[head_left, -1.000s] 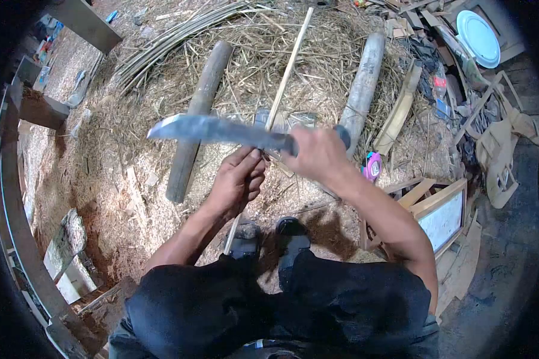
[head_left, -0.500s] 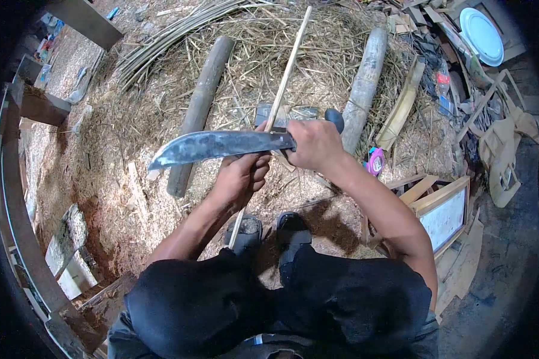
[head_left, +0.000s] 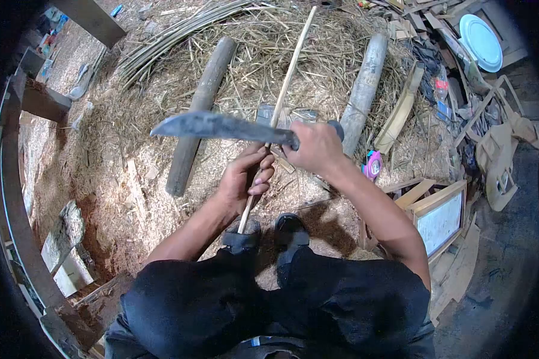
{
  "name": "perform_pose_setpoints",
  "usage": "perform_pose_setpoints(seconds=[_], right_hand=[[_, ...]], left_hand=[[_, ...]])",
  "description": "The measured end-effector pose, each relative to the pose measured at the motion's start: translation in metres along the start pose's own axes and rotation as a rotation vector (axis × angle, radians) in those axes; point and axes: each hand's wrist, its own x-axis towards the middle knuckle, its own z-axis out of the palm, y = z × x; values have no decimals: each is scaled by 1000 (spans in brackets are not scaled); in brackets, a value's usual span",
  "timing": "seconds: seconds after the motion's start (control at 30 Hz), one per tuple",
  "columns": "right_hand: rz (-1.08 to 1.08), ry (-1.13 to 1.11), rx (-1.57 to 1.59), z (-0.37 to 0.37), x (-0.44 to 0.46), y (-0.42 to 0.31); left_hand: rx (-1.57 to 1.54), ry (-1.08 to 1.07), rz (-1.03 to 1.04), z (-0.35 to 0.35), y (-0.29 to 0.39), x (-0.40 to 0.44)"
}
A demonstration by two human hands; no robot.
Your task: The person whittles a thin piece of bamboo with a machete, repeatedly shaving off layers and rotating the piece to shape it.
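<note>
My right hand (head_left: 318,145) is closed round the dark handle of a machete (head_left: 215,127). Its broad, curved blade points left and lies across a long, thin pale strip, apparently split bamboo (head_left: 291,64). Below the blade, my left hand (head_left: 248,173) has its fingers wrapped round this strip. The strip runs from the far top, through the left hand, down to a shoe (head_left: 242,234). Whether the blade's edge touches the strip I cannot tell.
Two thick bamboo poles (head_left: 202,113) lie left and right on shavings and straw. Long thin strips (head_left: 179,39) are heaped at the upper left. A pink tape measure (head_left: 372,165), a wooden frame (head_left: 440,218) and a pale blue lid (head_left: 481,43) lie to the right.
The machete's blade has tilted, its tip rising and showing some blur. My left hand now sits slightly lower and further right relative to the blade, still holding the strip.
</note>
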Motion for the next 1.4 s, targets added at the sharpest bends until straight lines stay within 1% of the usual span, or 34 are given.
perform_pose_setpoints(seconds=[0.03,0.07,0.13,0.17,0.2,0.23,0.3,0.33,0.37,0.4,0.43,0.47,0.5,0.57,0.6,0.63,0.7,0.77,0.83,0.87,0.9,0.97,1.0,1.03,1.1,1.13,1.17,1.2,1.23,1.27,1.3,1.37,1.4], right_hand=[[-21,-31,-4,4,-3,-3],[-114,18,-36,4,-6,-7],[-100,13,-47,3,-1,-2],[-84,7,-58,1,2,-2],[-112,91,-80,-3,2,-2],[-112,88,-80,0,2,-4],[1,-123,-67,7,3,-8],[-64,-71,-54,7,-2,-12],[-61,-71,-52,4,1,-9],[-51,-42,-71,-1,6,-4],[-42,-13,-91,-4,9,-2],[-49,87,-87,-5,9,-3],[-48,86,-91,-4,8,-5],[44,-46,-47,-1,7,-11],[-48,-9,-80,1,4,-11],[-44,-10,-75,-1,6,-6],[-25,52,-82,-5,13,8],[6,72,-88,1,10,0],[-38,-9,-94,8,6,-5],[-48,-114,-90,5,8,-5],[-43,-119,-84,6,9,-1],[-24,74,-105,3,18,5],[38,12,-47,3,17,1],[36,16,-55,2,14,-2],[-181,67,-96,6,7,-6],[-114,13,-100,6,13,-2],[-105,6,-97,7,10,-2],[-54,-12,-105,3,17,0],[7,-27,-109,-3,21,-1],[-7,-86,-124,-1,17,-4],[-1,-87,-120,0,17,-1],[23,-55,-71,-1,18,14],[188,-42,-132,2,25,29]], left_hand=[[-1,1,0,4,1,0],[65,66,43,11,2,-2],[167,188,98,11,1,-4],[166,190,98,8,2,-2],[229,186,116,6,5,0],[291,181,133,5,7,2],[277,170,147,5,7,4],[261,157,153,9,6,2],[246,147,156,11,6,-2],[215,195,145,14,4,-4],[212,198,142,13,6,-2],[229,202,153,12,10,2],[247,200,165,12,12,5],[226,157,182,10,11,3],[235,188,158,9,10,1],[243,221,130,7,8,-1],[201,187,159,13,8,-3],[237,193,176,9,11,6],[274,166,197,11,10,1],[262,172,155,11,7,-1],[246,180,108,10,3,-3],[246,180,130,9,5,-2],[249,169,152,11,7,2],[251,155,178,12,8,5],[269,177,135,13,10,7],[278,223,122,26,10,2],[284,266,111,33,9,-1],[171,240,128,22,5,10],[175,231,133,19,4,13],[189,245,137,15,3,12],[205,261,133,12,0,8],[196,225,97,8,-4,1],[194,197,121,7,-3,-1]])
